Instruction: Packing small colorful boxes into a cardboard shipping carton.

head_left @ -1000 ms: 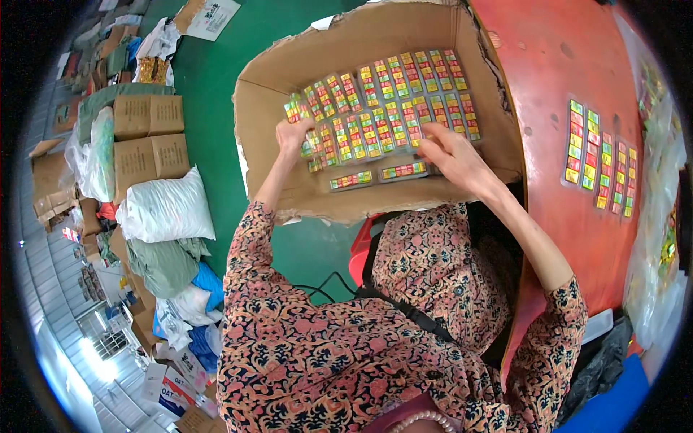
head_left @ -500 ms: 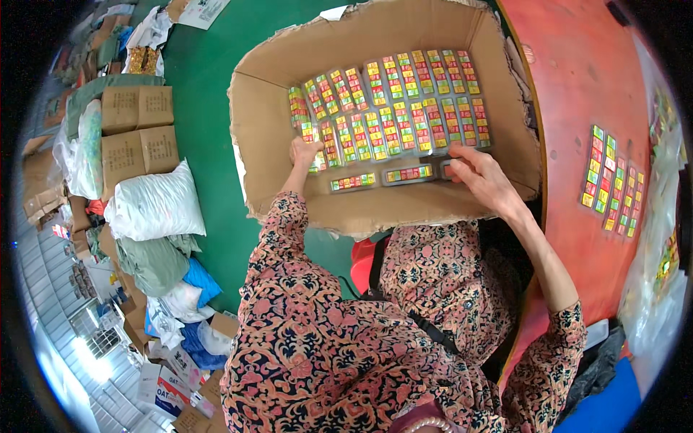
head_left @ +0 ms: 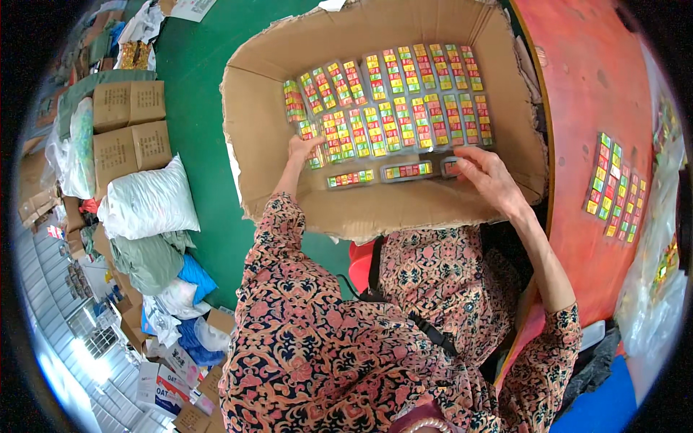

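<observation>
A large open cardboard box [head_left: 253,108] holds rows of slim clear packs [head_left: 390,128] filled with small red, yellow and green pieces. At the left end of the nearer upright row, my left hand [head_left: 303,147] has its fingers closed on a pack [head_left: 308,130], partly covering it. My right hand [head_left: 491,177] hovers at the near right of the box, thumb and fingers apart. By its fingertips lies a sideways pack [head_left: 449,168]. Two more packs lie lengthwise in the near row, one in the middle [head_left: 407,171] and one further left [head_left: 351,178].
On the red table [head_left: 577,79] to the right lie several similar packs [head_left: 605,175], beside clear plastic bags [head_left: 653,281]. Stacked cartons [head_left: 130,148] and a stuffed white sack [head_left: 150,200] stand to the left on the green floor [head_left: 189,94].
The view has shifted slightly. My left hand stays at the left-end pack. My right hand has drawn slightly away from the sideways pack, showing more of it.
</observation>
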Tool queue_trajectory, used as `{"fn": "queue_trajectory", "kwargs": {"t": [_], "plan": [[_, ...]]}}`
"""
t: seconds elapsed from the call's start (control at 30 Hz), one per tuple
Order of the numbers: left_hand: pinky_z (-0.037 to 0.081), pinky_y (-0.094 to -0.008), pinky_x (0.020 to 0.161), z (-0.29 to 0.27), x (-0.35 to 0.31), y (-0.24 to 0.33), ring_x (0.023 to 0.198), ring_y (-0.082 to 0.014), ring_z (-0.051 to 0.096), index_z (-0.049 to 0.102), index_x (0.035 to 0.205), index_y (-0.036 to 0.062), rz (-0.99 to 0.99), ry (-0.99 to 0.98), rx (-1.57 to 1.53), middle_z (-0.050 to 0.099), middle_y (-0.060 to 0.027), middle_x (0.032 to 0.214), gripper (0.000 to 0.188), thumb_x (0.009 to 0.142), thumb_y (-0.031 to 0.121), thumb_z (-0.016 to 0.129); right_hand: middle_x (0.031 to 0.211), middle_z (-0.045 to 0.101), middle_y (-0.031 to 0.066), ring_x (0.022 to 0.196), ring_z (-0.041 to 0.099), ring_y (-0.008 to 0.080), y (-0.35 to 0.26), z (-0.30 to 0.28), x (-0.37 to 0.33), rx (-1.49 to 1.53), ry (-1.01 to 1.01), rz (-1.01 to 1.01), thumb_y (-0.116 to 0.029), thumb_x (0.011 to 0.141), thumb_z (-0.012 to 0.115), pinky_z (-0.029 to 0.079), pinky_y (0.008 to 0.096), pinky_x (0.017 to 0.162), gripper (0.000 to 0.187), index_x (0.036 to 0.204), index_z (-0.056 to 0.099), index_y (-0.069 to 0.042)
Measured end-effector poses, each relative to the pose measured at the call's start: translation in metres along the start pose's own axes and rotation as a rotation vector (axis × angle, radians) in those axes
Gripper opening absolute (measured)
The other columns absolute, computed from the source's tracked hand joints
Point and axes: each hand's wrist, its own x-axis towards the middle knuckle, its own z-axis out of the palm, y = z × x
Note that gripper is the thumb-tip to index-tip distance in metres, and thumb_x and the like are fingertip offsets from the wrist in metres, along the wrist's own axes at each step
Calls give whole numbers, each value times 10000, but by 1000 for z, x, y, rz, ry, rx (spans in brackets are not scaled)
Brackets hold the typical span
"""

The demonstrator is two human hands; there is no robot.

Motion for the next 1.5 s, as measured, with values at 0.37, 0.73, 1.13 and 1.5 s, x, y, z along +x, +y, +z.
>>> {"fn": "queue_trajectory", "kwargs": {"t": [0.37, 0.73, 1.13, 1.5], "plan": [[500, -370, 661, 17, 16, -18, 715, -271, 624, 567, 854, -49, -1, 144, 224, 625, -150, 727, 602, 506, 393, 779, 906, 612, 111, 817, 561, 147, 5, -4, 0, -21, 23, 1, -249, 886, 481, 438, 276, 743, 397, 1136, 491, 59], [437, -421, 798, 3, 5, -9, 922, -356, 570, 549, 899, -71, -27, 286, 192, 598, -251, 926, 611, 602, 438, 709, 864, 605, 100, 776, 557, 143, 1, 2, 7, -42, 3, -16, -217, 887, 488, 446, 268, 711, 367, 1121, 496, 67], [308, -460, 956, 36, 8, -8, 1164, -428, 356, 340, 1227, -70, -108, 256, 146, 350, -319, 1250, 789, 746, 531, 511, 890, 609, 105, 804, 567, 152, 2, 4, 8, -87, 44, -32, -202, 876, 492, 455, 274, 722, 351, 1098, 512, 69], [398, -433, 889, 20, 40, -42, 993, -284, 547, 457, 1148, -68, -223, 89, -291, 568, -169, 1079, 588, 859, 434, 356, 856, 605, 108, 769, 568, 161, 0, 3, 6, -120, 42, -70, -179, 868, 485, 455, 284, 705, 335, 1085, 518, 74]]}}
